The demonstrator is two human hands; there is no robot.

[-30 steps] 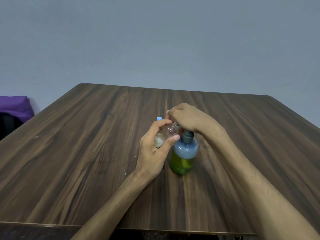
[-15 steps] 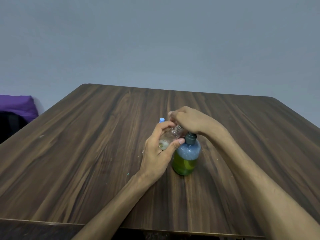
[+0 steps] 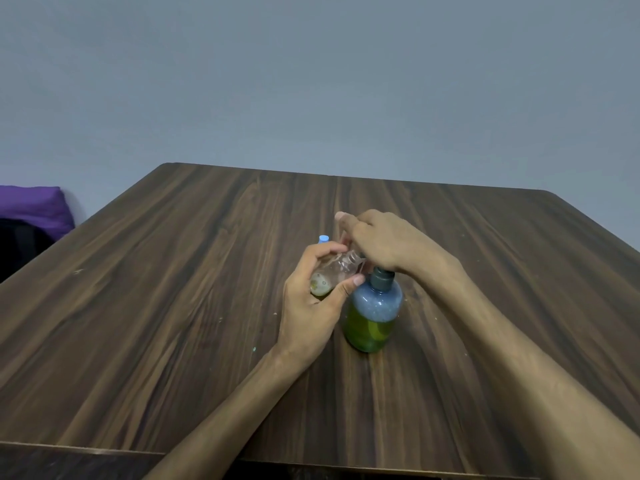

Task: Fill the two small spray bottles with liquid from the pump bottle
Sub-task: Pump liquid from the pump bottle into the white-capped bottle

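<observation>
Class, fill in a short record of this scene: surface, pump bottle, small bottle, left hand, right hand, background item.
surface: dark wooden table
pump bottle: upright, green liquid in lower part
small bottle: clear, tilted, a little liquid at its bottom
left hand: grips the small bottle
right hand: on top of the pump head
background item: purple cloth

On your dark, streaked wood-grain table (image 3: 173, 306), the pump bottle (image 3: 372, 317) shows green liquid beneath a bluish upper half and dark grey collar; a pale blue cap (image 3: 323, 239), purple cushion (image 3: 31, 206), grey-blue wall (image 3: 311, 81) behind.
</observation>
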